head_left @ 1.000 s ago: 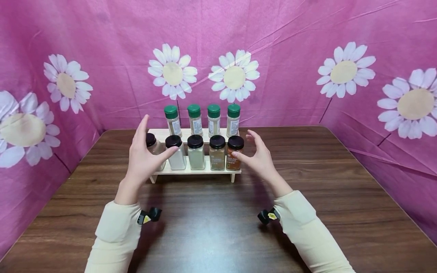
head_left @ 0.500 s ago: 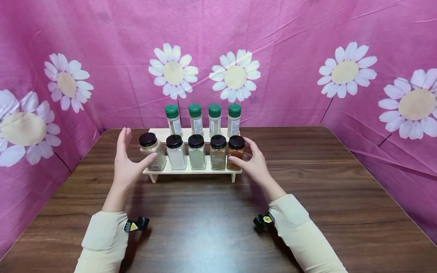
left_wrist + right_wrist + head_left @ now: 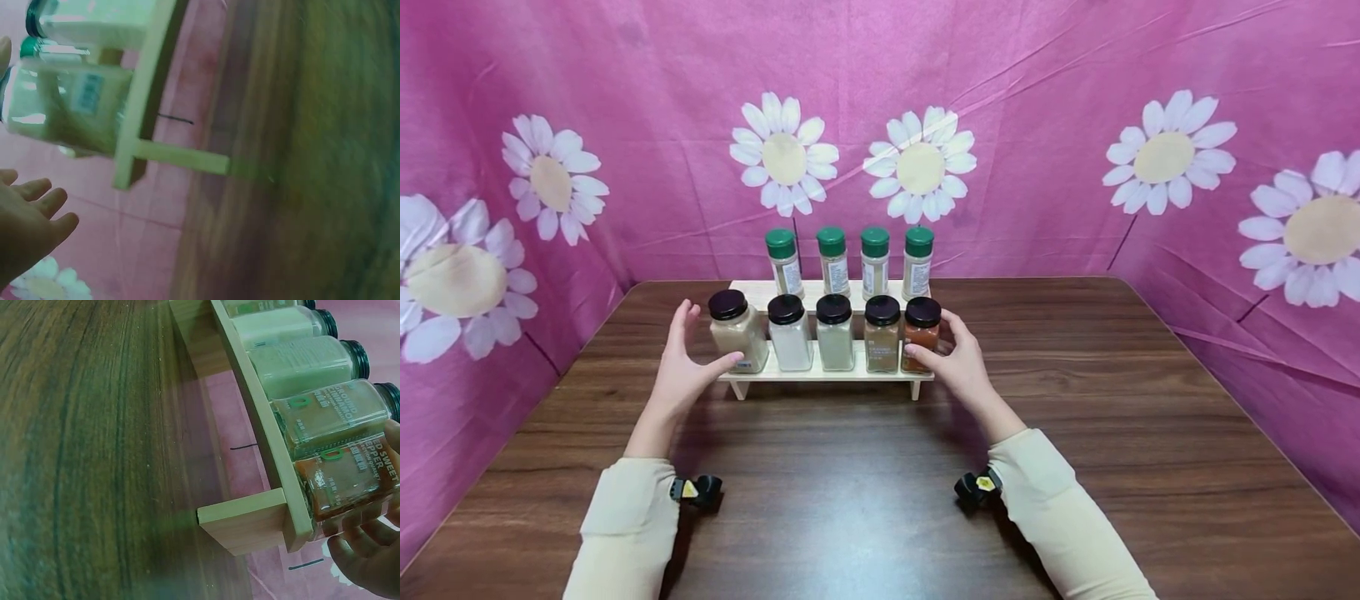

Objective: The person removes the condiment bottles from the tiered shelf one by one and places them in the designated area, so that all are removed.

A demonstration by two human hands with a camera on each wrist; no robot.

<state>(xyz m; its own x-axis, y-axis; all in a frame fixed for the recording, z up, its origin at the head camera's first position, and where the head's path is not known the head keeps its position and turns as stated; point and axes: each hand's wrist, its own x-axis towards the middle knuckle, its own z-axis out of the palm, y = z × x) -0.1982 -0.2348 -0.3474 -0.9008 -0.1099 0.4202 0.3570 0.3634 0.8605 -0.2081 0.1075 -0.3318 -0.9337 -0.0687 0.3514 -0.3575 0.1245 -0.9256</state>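
A two-tier wooden spice rack (image 3: 820, 376) bears a front row of black-capped jars. My left hand (image 3: 683, 371) is spread beside the leftmost jar of tan spice (image 3: 739, 337), the thumb in front of it. In the left wrist view the fingers (image 3: 47, 203) stand apart from that jar's side. At the other end my right hand (image 3: 961, 362) holds the jar of red sweet pepper (image 3: 922, 335), thumb across the front and fingers round its outer side. The right wrist view shows its orange-red label (image 3: 344, 481) facing out.
Between these stand a white-filled jar (image 3: 791, 343), a pale green one (image 3: 836, 343) and a ground cinnamon jar (image 3: 882, 343). Several green-capped shakers (image 3: 875, 258) line the upper tier. The brown wooden table (image 3: 835, 500) reaches a pink daisy-print cloth (image 3: 1037, 208) behind.
My left hand has moved left, from in front of the jars to the tan jar's outer side. My right hand has closed in on the red sweet pepper jar.
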